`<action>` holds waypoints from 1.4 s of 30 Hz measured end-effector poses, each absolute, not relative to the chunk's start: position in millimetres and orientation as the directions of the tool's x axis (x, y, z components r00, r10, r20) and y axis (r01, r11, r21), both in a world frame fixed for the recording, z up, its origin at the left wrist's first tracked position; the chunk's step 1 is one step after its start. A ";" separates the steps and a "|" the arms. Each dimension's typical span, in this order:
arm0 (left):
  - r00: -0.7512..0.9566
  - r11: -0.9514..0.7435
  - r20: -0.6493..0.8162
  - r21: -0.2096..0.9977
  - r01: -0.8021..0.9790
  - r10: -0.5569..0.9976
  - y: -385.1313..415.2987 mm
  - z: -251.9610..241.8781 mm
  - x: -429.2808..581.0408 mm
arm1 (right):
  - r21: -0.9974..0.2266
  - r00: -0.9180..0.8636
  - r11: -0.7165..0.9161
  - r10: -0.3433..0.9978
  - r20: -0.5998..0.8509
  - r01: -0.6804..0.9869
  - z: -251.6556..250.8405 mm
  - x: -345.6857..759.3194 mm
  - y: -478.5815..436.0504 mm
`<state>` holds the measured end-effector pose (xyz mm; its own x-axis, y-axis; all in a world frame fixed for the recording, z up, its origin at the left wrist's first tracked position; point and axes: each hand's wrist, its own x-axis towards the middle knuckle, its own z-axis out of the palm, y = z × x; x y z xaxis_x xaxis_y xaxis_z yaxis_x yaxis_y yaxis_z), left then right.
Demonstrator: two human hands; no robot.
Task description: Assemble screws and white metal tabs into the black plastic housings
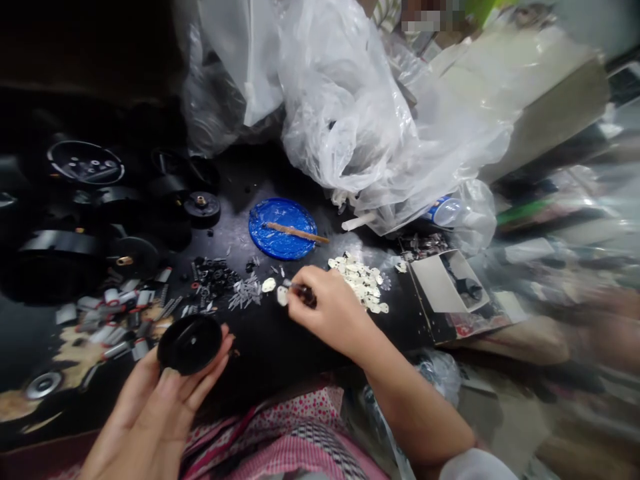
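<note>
My left hand [185, 393] cradles a round black plastic cover [190, 345], its hollow side turned up and a small light spot inside. Over the table, my right hand [327, 307] pinches a small tool with a dark handle [305, 295]; its exact kind is unclear. A cream plate [283, 296] shows at the fingertips, but I cannot tell whether it is held or lying there. Another cream plate [269, 285] lies just left of it. Right of the hand spreads a pile of cream plates [361, 280]. Small grey pins [245, 291] lie to the left.
A blue lid [285, 243] smeared with grease carries a brown stick [295, 232]. Grey cylinders [113, 317] and black round housings [63, 260] crowd the left. Clear plastic bags [345, 100] bulge at the back. An open white box [440, 283] stands right.
</note>
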<state>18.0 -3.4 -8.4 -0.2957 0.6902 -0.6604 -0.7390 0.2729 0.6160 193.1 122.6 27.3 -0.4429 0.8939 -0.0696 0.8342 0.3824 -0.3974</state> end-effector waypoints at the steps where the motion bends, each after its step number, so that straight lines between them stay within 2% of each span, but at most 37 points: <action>1: -0.289 0.267 -0.657 0.611 -0.745 0.697 -4.1 -6.9 20.0 | -0.496 -0.508 0.405 0.857 -0.087 0.768 29.0 185.7 116.8; 4: -0.215 0.290 -0.669 0.558 -0.777 0.712 -3.6 -0.7 22.6 | -0.717 -0.659 0.432 0.751 -0.051 0.547 28.6 166.4 101.4; 7: -0.193 0.290 -0.684 0.523 -0.801 0.703 -0.6 6.3 20.0 | -0.777 -0.667 0.458 0.742 0.066 0.432 22.7 158.5 92.6; 9: -0.193 0.282 -0.695 0.507 -0.814 0.693 1.0 8.7 17.3 | -0.753 -0.668 0.531 0.725 0.167 0.388 18.9 159.2 89.9; 12: -0.172 0.289 -0.706 0.483 -0.827 0.687 1.8 7.1 15.4 | -0.648 -0.699 0.673 0.653 0.294 0.356 17.1 163.5 88.3; 18: -0.253 0.300 -0.729 0.537 -0.789 0.636 1.6 4.9 18.6 | -0.501 -0.739 0.808 0.536 0.407 0.310 20.8 162.7 85.1; 22: -0.242 0.346 -0.745 0.539 -0.768 0.622 -1.4 4.8 18.7 | -0.454 -0.737 0.819 0.541 0.407 0.350 19.9 157.2 83.2; 29: -0.262 0.384 -0.684 0.639 -0.667 0.681 -9.1 -2.9 18.3 | -0.415 -0.758 0.832 0.527 0.385 0.367 21.8 153.8 83.0; 37: -0.274 0.389 -0.682 0.650 -0.653 0.678 -4.2 1.7 18.9 | -0.451 -0.715 0.817 0.551 0.430 0.359 25.1 158.4 80.9; 42: -0.256 0.391 -0.672 0.651 -0.650 0.695 -6.6 -3.0 18.2 | -0.442 -0.732 0.821 0.543 0.410 0.362 23.6 157.1 81.4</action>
<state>18.2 -6.6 -3.0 -0.2557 0.6948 -0.6722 -0.6504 0.3908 0.6514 157.1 81.4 23.6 -0.7325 0.5435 0.4100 0.3619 0.8210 -0.4417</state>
